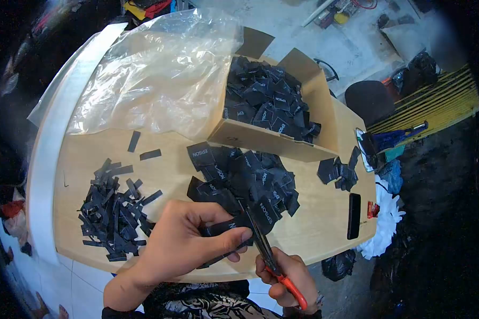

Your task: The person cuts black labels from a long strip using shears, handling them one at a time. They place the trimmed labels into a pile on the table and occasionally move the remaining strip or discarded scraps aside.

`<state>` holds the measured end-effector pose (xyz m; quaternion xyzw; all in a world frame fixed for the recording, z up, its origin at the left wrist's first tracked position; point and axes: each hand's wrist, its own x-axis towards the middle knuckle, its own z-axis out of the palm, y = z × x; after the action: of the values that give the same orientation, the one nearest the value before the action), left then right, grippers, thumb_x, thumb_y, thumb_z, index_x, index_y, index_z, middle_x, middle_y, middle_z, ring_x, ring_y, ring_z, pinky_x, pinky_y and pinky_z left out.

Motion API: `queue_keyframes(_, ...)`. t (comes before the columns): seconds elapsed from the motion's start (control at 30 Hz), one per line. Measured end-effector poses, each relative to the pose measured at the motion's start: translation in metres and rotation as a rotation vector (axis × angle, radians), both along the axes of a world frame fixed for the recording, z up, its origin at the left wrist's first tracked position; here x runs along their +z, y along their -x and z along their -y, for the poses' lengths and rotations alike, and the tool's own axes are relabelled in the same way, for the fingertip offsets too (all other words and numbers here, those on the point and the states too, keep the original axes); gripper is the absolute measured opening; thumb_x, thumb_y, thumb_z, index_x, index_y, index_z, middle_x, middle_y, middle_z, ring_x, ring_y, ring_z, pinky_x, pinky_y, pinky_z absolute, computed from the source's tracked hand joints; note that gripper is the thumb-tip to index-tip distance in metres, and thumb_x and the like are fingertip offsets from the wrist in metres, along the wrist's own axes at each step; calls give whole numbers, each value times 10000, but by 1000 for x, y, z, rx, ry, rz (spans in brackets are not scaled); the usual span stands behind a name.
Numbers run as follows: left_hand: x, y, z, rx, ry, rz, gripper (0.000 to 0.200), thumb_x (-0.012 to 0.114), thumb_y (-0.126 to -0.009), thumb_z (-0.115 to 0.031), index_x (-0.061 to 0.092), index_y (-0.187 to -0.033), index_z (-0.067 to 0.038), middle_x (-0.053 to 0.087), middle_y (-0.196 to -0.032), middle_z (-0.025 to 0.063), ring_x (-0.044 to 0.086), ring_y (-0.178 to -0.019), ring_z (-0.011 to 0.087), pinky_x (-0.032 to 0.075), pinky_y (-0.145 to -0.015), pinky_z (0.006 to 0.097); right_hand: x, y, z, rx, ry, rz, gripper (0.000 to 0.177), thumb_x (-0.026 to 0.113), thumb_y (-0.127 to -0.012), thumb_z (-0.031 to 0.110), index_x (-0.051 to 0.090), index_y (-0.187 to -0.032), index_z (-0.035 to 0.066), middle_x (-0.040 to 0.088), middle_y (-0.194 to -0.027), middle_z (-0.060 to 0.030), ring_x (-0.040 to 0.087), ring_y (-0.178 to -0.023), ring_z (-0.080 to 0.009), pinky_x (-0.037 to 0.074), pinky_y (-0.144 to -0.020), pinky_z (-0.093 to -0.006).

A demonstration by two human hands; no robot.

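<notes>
My left hand pinches a black fabric label between thumb and fingers, near the front of the table. My right hand is wrapped round the red handles of a pair of scissors. The blades point up and away, right beside the held label. Just beyond both hands lies a heap of black labels, several printed EPSON in white. Left of my left hand spreads a pile of narrow black strips, with two loose strips farther back.
Behind the heap, an open cardboard box is full of black labels. A clear plastic bag covers the back left. To the right lie a small group of black pieces, a black phone and a red wrapper.
</notes>
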<state>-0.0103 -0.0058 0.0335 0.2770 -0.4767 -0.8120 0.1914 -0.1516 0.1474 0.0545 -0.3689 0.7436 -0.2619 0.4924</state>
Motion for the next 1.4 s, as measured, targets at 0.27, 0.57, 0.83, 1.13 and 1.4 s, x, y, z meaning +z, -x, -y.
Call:
queue_keyframes(0.27,-3,-3,2,-73,41,-38,146,672,-817,-90,646,-798,52,651,-698,58,612,-625,76,500,-564,202,2,-1,0,-6,27,-35,913,384,-528,908,498,-815,49,461,-561,8,450,-489,-85,327,-448,-228)
queue_keyframes(0.57,-7,-2,0,-59,-37,-47,143,671,-815,-85,643,-791,53,647,-701,58,614,-624,85,498,-569,204,0,3,-2,34,35,-61,843,434,-596,860,500,-778,39,462,-537,3,450,-465,-91,343,-450,-233)
queue_keyframes(0.83,-1,0,3,-33,-35,36,103,688,-752,10,616,-685,45,648,-662,116,631,-572,136,504,-514,229,-10,10,-10,153,110,-101,445,748,-725,369,526,-944,51,503,-591,-14,506,-492,-152,424,-518,-256)
queue_keyframes(1.13,-11,1,2,-46,-16,-32,153,677,-811,-94,636,-755,43,642,-663,48,613,-607,64,443,-504,171,-14,11,-9,138,98,-119,459,772,-701,330,552,-963,23,538,-608,-34,552,-511,-164,443,-516,-266)
queue_keyframes(1.4,-12,7,5,-40,-21,47,118,679,-783,-51,635,-736,48,641,-651,66,607,-573,84,462,-501,190,-19,6,-4,17,110,-179,605,673,-682,609,536,-752,24,523,-567,-24,523,-505,-117,417,-510,-256)
